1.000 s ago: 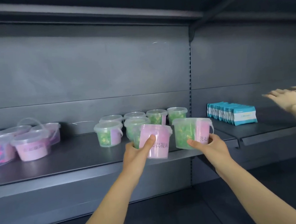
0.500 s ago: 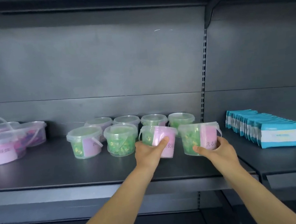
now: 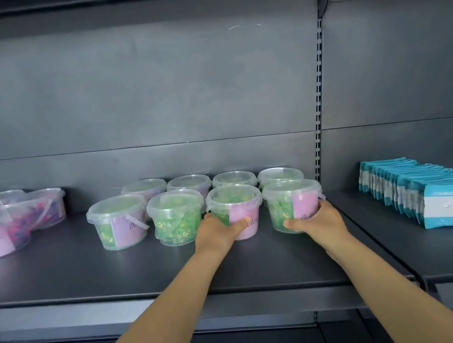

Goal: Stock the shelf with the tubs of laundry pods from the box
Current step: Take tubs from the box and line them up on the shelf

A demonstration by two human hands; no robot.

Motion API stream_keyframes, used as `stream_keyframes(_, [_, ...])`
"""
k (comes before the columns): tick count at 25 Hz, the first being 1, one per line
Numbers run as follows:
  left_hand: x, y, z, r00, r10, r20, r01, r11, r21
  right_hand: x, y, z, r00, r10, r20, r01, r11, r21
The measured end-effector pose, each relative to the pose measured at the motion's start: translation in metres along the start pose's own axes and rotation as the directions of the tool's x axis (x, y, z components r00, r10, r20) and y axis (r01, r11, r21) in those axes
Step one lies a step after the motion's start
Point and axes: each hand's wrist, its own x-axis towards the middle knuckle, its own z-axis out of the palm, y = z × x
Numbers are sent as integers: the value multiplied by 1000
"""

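Observation:
Several clear tubs of green laundry pods with pink labels stand in two rows on the dark grey shelf. My left hand grips the third tub of the front row, thumb across its pink label. My right hand grips the fourth tub at the row's right end. Both tubs stand upright on the shelf, level with the two front tubs to their left. The box is out of view.
Larger clear tubs of pink and purple pods sit at the shelf's far left. A row of blue and white packets lies on the neighbouring shelf to the right, past the slotted upright. A lower shelf shows beneath.
Both hands have carried their tubs forward from the shelf's edge and set them down in the front row. The other person's hands at the right are no longer in view.

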Motion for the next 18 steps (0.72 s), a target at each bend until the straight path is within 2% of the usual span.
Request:
stream_keyframes(4, [1,4,-1,1000,1,18,-3,997,80,5,-2,3,998,5,65,7,982,-188])
stream_keyframes(8, [1,3,-6,997,-10,82,0,992,124,6,-2,0,996,4,87,20,961,-275])
stream_keyframes(12, [-8,-1,-19,988,31,154,-65,973,220,-2,-5,-6,995,-4,103,41,930,-364])
stream_keyframes(15, [-25,-1,-40,981,62,183,-124,927,353,-15,-13,-12,994,6,106,49,863,-503])
stream_keyframes(18, [-50,-4,-66,965,86,246,-195,865,462,-41,-27,-18,986,-20,168,128,736,-664])
